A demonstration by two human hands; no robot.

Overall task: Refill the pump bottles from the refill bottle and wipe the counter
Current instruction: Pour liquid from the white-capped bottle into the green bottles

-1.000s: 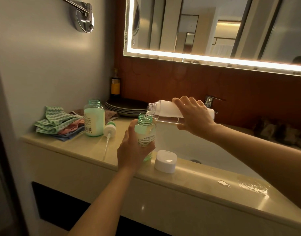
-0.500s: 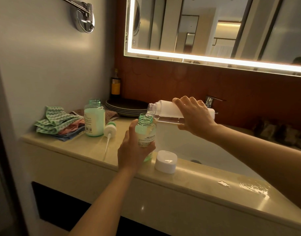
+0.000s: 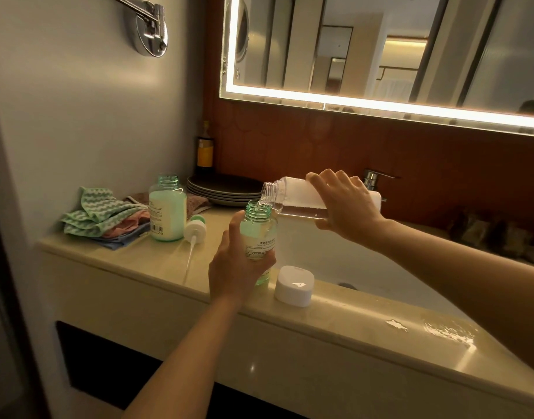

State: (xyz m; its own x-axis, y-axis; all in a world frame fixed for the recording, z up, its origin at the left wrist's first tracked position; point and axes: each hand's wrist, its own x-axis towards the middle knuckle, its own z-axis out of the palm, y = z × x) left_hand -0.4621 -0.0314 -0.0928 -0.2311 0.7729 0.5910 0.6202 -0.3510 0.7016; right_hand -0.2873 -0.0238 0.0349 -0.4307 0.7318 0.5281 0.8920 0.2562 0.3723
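My left hand (image 3: pixel 234 267) grips a small green pump bottle (image 3: pixel 259 234), uncapped, held upright above the counter's front edge. My right hand (image 3: pixel 344 207) holds the white refill bottle (image 3: pixel 293 195) tipped nearly flat, its clear neck over the green bottle's mouth, with clear liquid running in. A second green bottle (image 3: pixel 167 210), open and mostly full of pale liquid, stands on the beige counter (image 3: pixel 132 267) to the left. A pump head (image 3: pixel 194 229) with its long tube lies beside it. The refill bottle's white cap (image 3: pixel 294 285) rests on the counter by the sink.
Folded cloths (image 3: pixel 102 216) are piled at the counter's left end. Dark plates (image 3: pixel 226 189) are stacked at the back, with a yellow-labelled bottle (image 3: pixel 205 149) behind them. The white sink (image 3: pixel 335 255) and its tap (image 3: pixel 371 178) lie right. Water puddles (image 3: pixel 435 328) sit on the counter's front right.
None of the objects has shifted noticeably; both hands hold the same pouring pose, and the view has barely moved.
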